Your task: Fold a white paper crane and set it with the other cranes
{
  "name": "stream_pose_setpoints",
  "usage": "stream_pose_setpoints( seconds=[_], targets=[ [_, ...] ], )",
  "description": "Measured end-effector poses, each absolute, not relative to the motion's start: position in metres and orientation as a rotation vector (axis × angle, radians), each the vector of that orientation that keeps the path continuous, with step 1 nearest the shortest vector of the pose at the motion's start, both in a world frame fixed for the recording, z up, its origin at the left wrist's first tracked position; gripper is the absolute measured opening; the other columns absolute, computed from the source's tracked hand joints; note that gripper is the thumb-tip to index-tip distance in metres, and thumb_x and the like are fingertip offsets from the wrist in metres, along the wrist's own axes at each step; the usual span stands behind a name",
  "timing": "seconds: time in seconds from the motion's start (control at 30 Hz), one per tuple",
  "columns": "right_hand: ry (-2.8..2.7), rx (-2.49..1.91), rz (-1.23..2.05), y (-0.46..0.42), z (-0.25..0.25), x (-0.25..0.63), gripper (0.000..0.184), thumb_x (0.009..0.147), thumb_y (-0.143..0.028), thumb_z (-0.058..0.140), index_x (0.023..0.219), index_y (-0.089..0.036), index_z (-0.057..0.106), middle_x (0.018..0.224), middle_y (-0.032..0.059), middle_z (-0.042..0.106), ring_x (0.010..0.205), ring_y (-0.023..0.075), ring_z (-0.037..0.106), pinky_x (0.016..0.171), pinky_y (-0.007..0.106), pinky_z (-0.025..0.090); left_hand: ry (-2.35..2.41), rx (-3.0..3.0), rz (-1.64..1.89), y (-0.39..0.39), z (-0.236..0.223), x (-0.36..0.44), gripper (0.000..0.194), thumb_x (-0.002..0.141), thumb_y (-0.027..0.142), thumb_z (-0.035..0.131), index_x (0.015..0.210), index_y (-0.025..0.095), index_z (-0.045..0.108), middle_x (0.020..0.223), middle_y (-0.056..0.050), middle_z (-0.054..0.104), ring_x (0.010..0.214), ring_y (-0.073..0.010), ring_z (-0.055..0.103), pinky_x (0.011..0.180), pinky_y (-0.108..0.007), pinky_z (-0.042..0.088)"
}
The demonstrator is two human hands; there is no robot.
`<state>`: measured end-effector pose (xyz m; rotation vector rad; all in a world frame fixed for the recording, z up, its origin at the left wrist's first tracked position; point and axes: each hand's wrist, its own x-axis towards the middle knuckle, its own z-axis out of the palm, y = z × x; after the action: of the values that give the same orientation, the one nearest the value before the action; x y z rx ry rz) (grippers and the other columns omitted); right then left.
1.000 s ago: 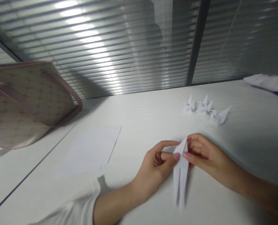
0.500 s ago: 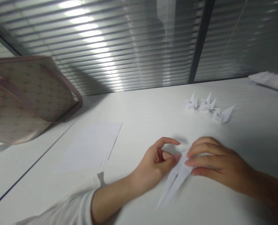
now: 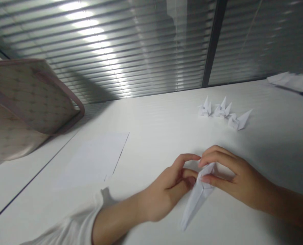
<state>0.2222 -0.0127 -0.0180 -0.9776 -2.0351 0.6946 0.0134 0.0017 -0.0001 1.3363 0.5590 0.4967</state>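
A partly folded piece of white paper (image 3: 198, 197), long and narrow, points down toward me between my two hands. My right hand (image 3: 228, 166) pinches its upper end, the thumb on the near face and the fingers behind the top edge. Along the paper's left side, my left hand (image 3: 166, 187) holds it with curled fingers and thumb; its index finger reaches over to the right fingertips. Part of the paper's top is hidden by the fingers. Beyond the hands stand three folded paper cranes, a left one (image 3: 205, 108), a middle one (image 3: 222, 108) and a right one (image 3: 238, 120).
A flat white sheet (image 3: 92, 160) lies to the left on the white table (image 3: 151, 129). A patterned bag with pink trim (image 3: 26, 109) stands at the far left. More white paper (image 3: 291, 81) lies at the back right, before window blinds (image 3: 141, 51).
The folded paper has been turned, and its two split points now lie together as one narrow shape. My right thumb has moved onto its front. The view has shifted slightly.
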Motion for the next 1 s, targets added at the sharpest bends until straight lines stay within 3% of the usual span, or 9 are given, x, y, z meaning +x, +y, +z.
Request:
stream_pose_setpoints(
  seconds=[0.1, 0.2, 0.33, 0.43, 0.53, 0.7, 0.77, 0.87, 1.0],
  targets=[
    [-2.119, -0.903, 0.465, -0.011, -0.019, 0.224, 0.025, 0.086, -0.014, 0.060, 0.107, -0.026, 0.063, 0.094, 0.0025, 0.062, 0.089, 0.0157, 0.059, 0.077, 0.028, 0.049, 0.584, 1.275, 0.538, 0.001, -0.001, 0.012, 0.036, 0.091, 0.018, 0.049, 0.125, 0.023, 0.038, 0.096, -0.003, 0.062, 0.089, -0.0157, 0.053, 0.081, -0.030, 0.034],
    [-2.166, -0.818, 0.214, -0.010, -0.018, 0.228, 0.021, 0.085, -0.013, 0.061, 0.102, -0.025, 0.066, 0.091, 0.0031, 0.066, 0.091, 0.0179, 0.059, 0.080, 0.031, 0.048, 0.620, 1.199, 0.577, 0.001, -0.001, 0.012, 0.039, 0.087, 0.020, 0.055, 0.122, 0.023, 0.041, 0.093, -0.004, 0.062, 0.084, -0.0163, 0.054, 0.076, -0.028, 0.035],
    [-2.208, -0.740, 0.193, -0.010, -0.017, 0.232, 0.015, 0.084, -0.010, 0.061, 0.092, -0.023, 0.063, 0.088, 0.0020, 0.069, 0.088, 0.0172, 0.059, 0.080, 0.031, 0.047, 0.633, 1.150, 0.589, 0.002, 0.000, 0.013, 0.039, 0.083, 0.021, 0.061, 0.119, 0.023, 0.046, 0.088, -0.002, 0.061, 0.078, -0.0144, 0.052, 0.071, -0.026, 0.035],
    [-2.258, -0.705, 0.268, -0.011, -0.015, 0.231, 0.014, 0.085, -0.008, 0.058, 0.091, -0.021, 0.059, 0.087, 0.0019, 0.068, 0.085, 0.0158, 0.060, 0.081, 0.031, 0.046, 0.653, 1.122, 0.574, 0.004, 0.001, 0.013, 0.034, 0.082, 0.023, 0.063, 0.112, 0.024, 0.047, 0.083, -0.001, 0.060, 0.073, -0.0138, 0.053, 0.068, -0.026, 0.035],
    [-2.202, -0.786, 0.355, -0.012, -0.013, 0.228, 0.014, 0.086, -0.008, 0.055, 0.091, -0.021, 0.056, 0.079, 0.0007, 0.064, 0.077, 0.0138, 0.059, 0.072, 0.027, 0.047, 0.578, 1.078, 0.620, 0.007, -0.001, 0.011, 0.026, 0.085, 0.031, 0.057, 0.107, 0.021, 0.050, 0.081, -0.002, 0.061, 0.071, -0.0151, 0.055, 0.071, -0.029, 0.038],
    [-1.877, -1.171, 0.544, -0.014, -0.013, 0.219, 0.013, 0.082, -0.012, 0.057, 0.085, -0.023, 0.052, 0.072, -0.0019, 0.061, 0.067, 0.0130, 0.060, 0.061, 0.023, 0.047, 0.365, 1.119, 0.796, 0.006, -0.004, 0.013, 0.047, 0.082, 0.049, 0.048, 0.114, 0.014, 0.052, 0.107, -0.013, 0.060, 0.104, -0.0300, 0.054, 0.094, -0.045, 0.036],
    [-1.781, -1.242, 0.671, -0.016, -0.015, 0.214, 0.009, 0.083, -0.015, 0.057, 0.083, -0.023, 0.052, 0.071, -0.0020, 0.062, 0.067, 0.0139, 0.062, 0.061, 0.023, 0.047, 0.427, 1.216, 0.850, 0.001, -0.004, 0.017, 0.048, 0.080, 0.047, 0.059, 0.116, 0.017, 0.049, 0.113, -0.012, 0.057, 0.108, -0.0290, 0.052, 0.095, -0.044, 0.038],
    [-1.694, -1.220, 0.927, -0.020, -0.015, 0.205, 0.006, 0.083, -0.020, 0.058, 0.081, -0.023, 0.053, 0.072, -0.0016, 0.062, 0.069, 0.0146, 0.061, 0.060, 0.024, 0.047, 0.711, 1.276, 0.895, -0.005, -0.003, 0.024, 0.048, 0.070, 0.027, 0.077, 0.108, 0.021, 0.047, 0.098, -0.004, 0.061, 0.094, -0.0208, 0.058, 0.085, -0.034, 0.044],
    [-1.528, -1.092, 1.371, -0.023, -0.011, 0.199, 0.013, 0.085, -0.028, 0.058, 0.077, -0.020, 0.051, 0.069, -0.0014, 0.059, 0.066, 0.0135, 0.058, 0.060, 0.024, 0.046, 0.763, 1.178, 0.876, -0.005, -0.001, 0.029, 0.032, 0.071, 0.020, 0.077, 0.090, 0.017, 0.051, 0.076, -0.001, 0.064, 0.071, -0.0156, 0.061, 0.070, -0.030, 0.048]
  ],
)
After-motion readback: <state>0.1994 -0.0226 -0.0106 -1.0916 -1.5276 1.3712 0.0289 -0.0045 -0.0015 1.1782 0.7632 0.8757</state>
